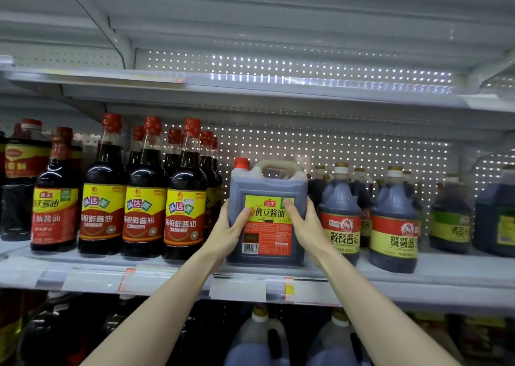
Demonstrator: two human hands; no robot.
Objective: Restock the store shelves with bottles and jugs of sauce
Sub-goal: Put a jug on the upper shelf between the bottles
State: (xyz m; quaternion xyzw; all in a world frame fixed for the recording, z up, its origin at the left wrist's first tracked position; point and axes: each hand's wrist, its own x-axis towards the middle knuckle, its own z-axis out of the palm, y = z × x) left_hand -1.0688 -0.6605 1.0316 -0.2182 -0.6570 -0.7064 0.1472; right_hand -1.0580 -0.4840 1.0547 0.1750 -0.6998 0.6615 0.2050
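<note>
Store shelf [446, 271], grey metal, perforated back panel [334, 148].

Item: square jug [266, 243] of dark sauce.

- Position: at the shelf's front edge, between tall bottles [184, 198] on its left and rounded jugs [341, 212] on its right.
- Grip: left hand [228, 232] and right hand [303, 226] clasp opposite sides, with both thumbs on the front label [267, 212].
- Orientation: upright, long axis vertical, label facing the person. Red cap [242, 163] is at top left and the moulded handle [274, 167] runs across the top.
- Handling, as judged: full, so heavy. The plastic walls look smooth and may give slightly. Hold low on both sides, or by the handle.
</note>
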